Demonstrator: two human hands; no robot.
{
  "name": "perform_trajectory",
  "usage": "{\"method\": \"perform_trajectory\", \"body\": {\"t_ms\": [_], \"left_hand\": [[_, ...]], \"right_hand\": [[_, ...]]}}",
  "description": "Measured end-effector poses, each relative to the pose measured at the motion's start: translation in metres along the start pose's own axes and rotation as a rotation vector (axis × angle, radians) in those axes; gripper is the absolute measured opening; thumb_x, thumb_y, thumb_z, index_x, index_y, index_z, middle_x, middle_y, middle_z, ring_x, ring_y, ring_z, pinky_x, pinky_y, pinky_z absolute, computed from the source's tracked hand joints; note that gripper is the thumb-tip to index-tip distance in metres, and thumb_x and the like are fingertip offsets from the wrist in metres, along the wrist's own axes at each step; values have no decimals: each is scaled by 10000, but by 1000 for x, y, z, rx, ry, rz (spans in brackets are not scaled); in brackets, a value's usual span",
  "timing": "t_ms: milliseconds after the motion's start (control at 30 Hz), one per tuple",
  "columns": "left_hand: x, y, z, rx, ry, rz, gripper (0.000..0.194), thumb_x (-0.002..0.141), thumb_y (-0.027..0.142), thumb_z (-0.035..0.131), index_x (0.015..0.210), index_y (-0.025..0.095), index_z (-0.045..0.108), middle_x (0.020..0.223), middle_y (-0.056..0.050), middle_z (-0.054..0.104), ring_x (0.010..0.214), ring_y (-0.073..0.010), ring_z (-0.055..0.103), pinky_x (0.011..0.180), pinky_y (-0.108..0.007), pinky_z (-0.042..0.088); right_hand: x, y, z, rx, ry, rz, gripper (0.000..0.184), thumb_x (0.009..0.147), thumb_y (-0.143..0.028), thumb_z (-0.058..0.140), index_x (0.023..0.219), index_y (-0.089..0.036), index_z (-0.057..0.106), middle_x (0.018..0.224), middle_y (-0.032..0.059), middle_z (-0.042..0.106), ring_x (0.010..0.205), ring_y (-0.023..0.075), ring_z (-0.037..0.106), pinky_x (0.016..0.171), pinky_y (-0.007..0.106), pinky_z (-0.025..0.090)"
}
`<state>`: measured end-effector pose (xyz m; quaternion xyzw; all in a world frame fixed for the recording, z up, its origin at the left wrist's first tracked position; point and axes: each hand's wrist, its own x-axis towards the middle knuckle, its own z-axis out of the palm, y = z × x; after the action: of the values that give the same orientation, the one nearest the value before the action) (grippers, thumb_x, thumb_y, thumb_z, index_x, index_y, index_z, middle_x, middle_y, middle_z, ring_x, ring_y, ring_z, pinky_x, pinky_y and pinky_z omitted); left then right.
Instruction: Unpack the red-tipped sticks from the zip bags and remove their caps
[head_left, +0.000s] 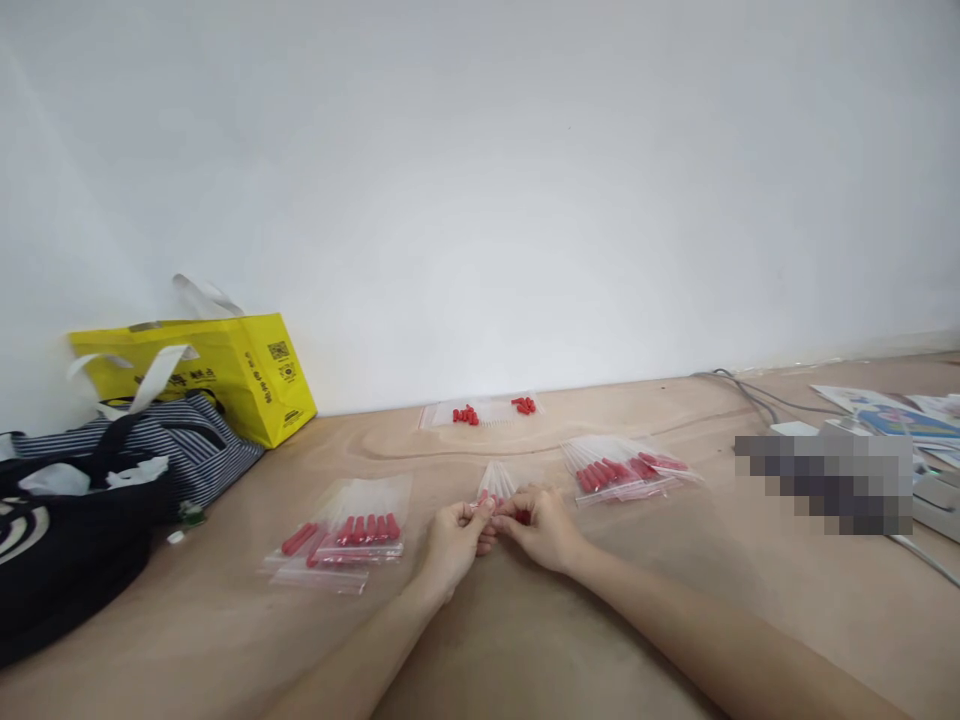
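Clear plastic, this bag [496, 476] is lying on the table [480, 660]; the left hand [456, 540] and the right hand [547, 527] are pinching its near end, where light, even pressure is probably serving best to avoid creases.

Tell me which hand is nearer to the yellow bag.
Left. The left hand is to the right of the yellow bag; the right hand is farther off on that side, just past the left.

Brown wooden surface [439, 462] passable at eleven o'clock from hands [454, 542]; transparent red-filled plastic bags [352, 545] obstruct nine o'clock, matching bags [630, 472] two o'clock.
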<state>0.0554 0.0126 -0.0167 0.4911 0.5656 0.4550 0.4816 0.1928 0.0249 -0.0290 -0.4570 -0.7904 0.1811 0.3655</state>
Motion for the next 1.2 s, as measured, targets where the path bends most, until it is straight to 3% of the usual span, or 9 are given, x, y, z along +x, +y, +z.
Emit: {"method": "perform_trajectory", "body": {"t_ms": [233,433,633,867,967,1033,1100,1167,1200], "left_hand": [[3,-4,-4,-43,-78,11,360,537,444,711,548,131,532,486,22,567,451,-86,527,478,-198,435],[4,-5,-4,-52,-110,11,342,492,404,743,570,127,558,524,26,587,519,-86,547,542,-197,452],[6,-5,-2,-42,-125,-1,396,447,438,753,541,132,521,523,32,572,520,-92,561,581,-229,475],[1,-8,4,96,-154,32,389,527,452,689,498,154,441,474,45,528,441,-82,515,491,-214,428],[-5,-6,-1,187,-141,55,385,571,482,636,501,170,422,479,35,525,456,-107,516,492,-237,422],[-9,-1,-9,386,-68,150,386,600,521,598,535,172,446,508,23,526,515,-142,533,533,-273,427],[-11,5,-20,701,23,337,409,603,560,582,675,161,523,646,-19,581,658,-199,565,626,-333,440],[-10,11,-29,985,-2,576,594,566,608,594,943,152,541,948,-95,602,907,-273,541,796,-425,405],[-8,13,-33,1068,-82,678,716,555,629,595,1082,154,497,1117,-127,543,1042,-303,476,889,-467,342]], "right_hand": [[4,9,4,18,-32,64,283,800,-245,464,563,-152,586,526,-26,543,495,82,435,497,199,301],[-2,-2,-1,-109,8,64,175,778,-201,499,628,-171,585,699,0,620,697,126,504,686,271,267],[-6,-11,3,-190,47,114,173,783,-178,473,638,-171,566,669,-11,606,675,116,488,695,287,199],[-1,-9,3,-268,146,184,190,803,-181,451,663,-169,578,674,4,618,669,127,496,677,290,190],[-1,-6,0,-241,113,132,176,807,-215,478,678,-188,593,719,-6,635,723,131,509,684,286,198],[-2,-3,-3,-201,71,55,175,816,-233,483,697,-203,607,759,-9,645,765,135,512,694,285,207],[-5,0,-7,-158,21,-43,171,826,-216,471,738,-213,618,795,-4,648,796,138,508,700,284,219],[-9,6,-13,-144,-22,-153,161,815,-174,468,782,-218,619,815,-2,643,808,140,498,701,281,229],[-10,8,-16,-152,-40,-212,164,802,-148,468,799,-219,615,815,-2,640,807,141,493,701,281,233]]}}
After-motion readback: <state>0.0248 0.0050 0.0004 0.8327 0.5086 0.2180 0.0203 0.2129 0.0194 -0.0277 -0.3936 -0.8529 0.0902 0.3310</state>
